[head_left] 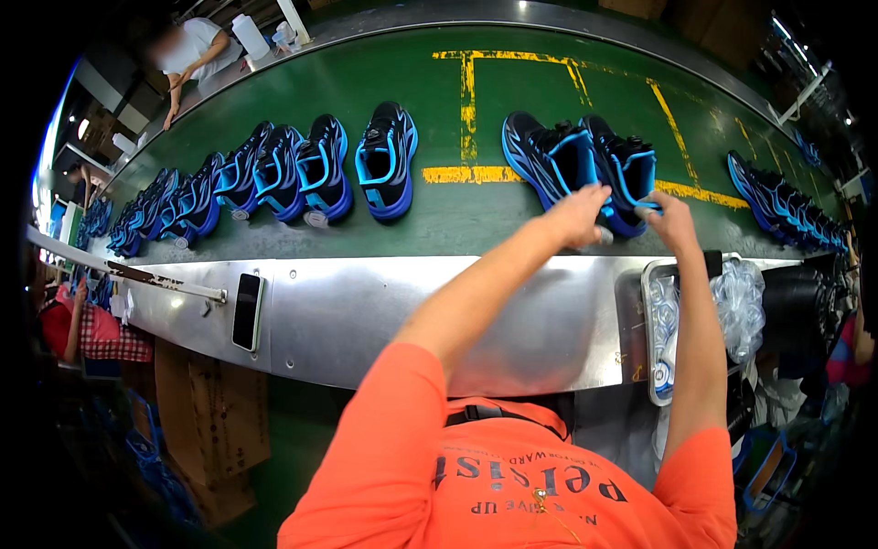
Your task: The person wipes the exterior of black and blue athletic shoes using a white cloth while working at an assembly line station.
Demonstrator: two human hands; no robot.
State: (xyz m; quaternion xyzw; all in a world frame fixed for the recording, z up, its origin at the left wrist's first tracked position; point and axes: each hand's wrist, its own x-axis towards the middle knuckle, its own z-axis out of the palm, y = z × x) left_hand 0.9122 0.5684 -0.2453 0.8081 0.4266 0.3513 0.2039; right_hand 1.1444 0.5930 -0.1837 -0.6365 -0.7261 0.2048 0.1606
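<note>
Two black-and-blue sneakers stand side by side on the green belt in front of me, toes away, collars spread wide. My left hand [580, 218] is closed at the heel of the left sneaker [540, 157], close against the right one; its fingertips are partly hidden. My right hand [670, 222] pinches the heel collar of the right sneaker [626, 163] from its right side. Light blue lining shows inside both shoes. Pale coverings seem to sit on some fingertips.
More sneakers [386, 163] line the belt [439, 110] at left, and another row [782, 206] at far right. On the metal ledge [439, 316] lie a phone [247, 312] and a tray [660, 399] of round discs beside a plastic bag [737, 306]. A co-worker [197, 50] leans in at far left.
</note>
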